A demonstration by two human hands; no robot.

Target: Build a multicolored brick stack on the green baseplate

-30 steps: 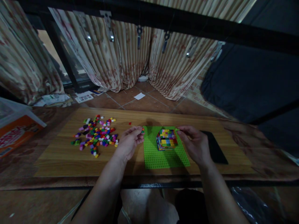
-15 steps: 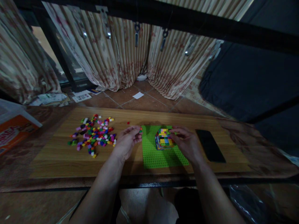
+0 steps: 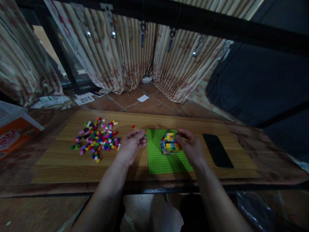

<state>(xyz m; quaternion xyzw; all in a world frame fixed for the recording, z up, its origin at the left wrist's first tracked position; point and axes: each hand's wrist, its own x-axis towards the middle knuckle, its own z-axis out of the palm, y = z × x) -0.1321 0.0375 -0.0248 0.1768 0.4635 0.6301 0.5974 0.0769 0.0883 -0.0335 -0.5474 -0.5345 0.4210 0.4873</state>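
Observation:
A small block-shaped build of toy bricks in yellow, blue, red and other colours stands on a green studded baseplate. My right hand reaches in from the right, thumb and fingers bent together at the build's upper right edge. Whatever lies between those fingertips is hidden. Left of the baseplate, my left hand is closed in a pinch on small toy bricks, with orange and green showing at the fingertips.
Loose toy bricks lie spread over the left of the wooden board. One red brick sits apart behind my left hand. A black phone lies right of the baseplate. At far left stands an orange-labelled box.
My right hand's fingers have drawn in and shifted slightly right on the build; the green brick seen at their tips no longer shows there. My left hand stays put.

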